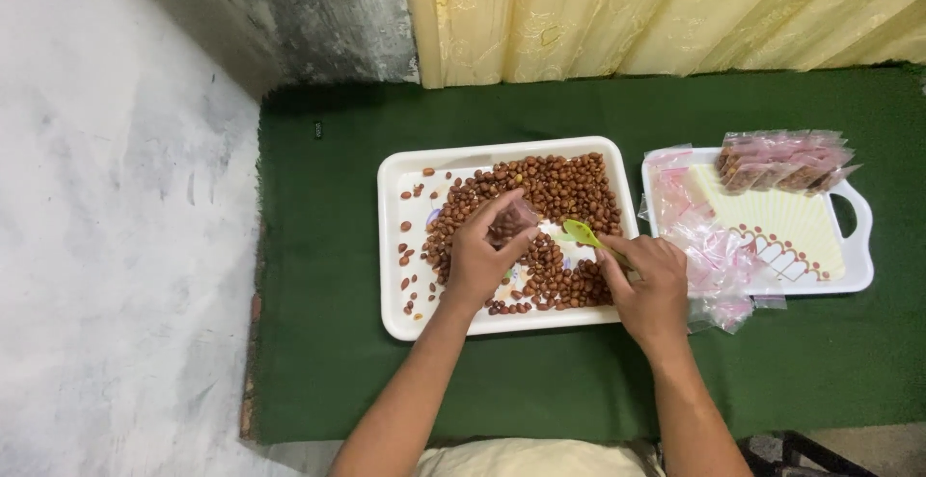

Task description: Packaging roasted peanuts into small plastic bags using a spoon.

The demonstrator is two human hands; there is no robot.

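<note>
1. Pale cloth (531,458) at very bottom edge, prob. lap; both bare forearms rising from it toward the trays.
2. Green felt-like cover on surface (328,342), dark, matte; grey wall and floor off to the left.
3. Right hand (651,289) just past near rim of tray, fingers curled and pinching handle of small green scoop (582,233). Scoop bowl tipped toward left hand, held low over the nuts, likely so nothing spills outside the tray.
4. Left hand (482,250) over middle of tray, fingers pressed together round a small clear bag (514,218). Bag mouth facing the scoop; some reddish-brown nuts showing thru the plastic. Held right above the heap, so strays drop back in.
5. White tray (391,245), rectangular, shallow rim, centred in front of person. Peanuts (564,192) red-brown, skins on, heaped toward right and far side; loose singles scattered at left end. Faint printed pattern on tray floor where bare.
6. Handled tray (858,245) to the right, just beside first, white w/ yellow fan pattern. Empty bags (709,250), clear-pink, crumpled in a pile at its near-left, within easy reach of right hand.
7. Filled packets (783,161) stacked at far end of that tray, kept apart from the empties.
8. Yellow curtain (666,14) hanging behind surface, farthest back.
</note>
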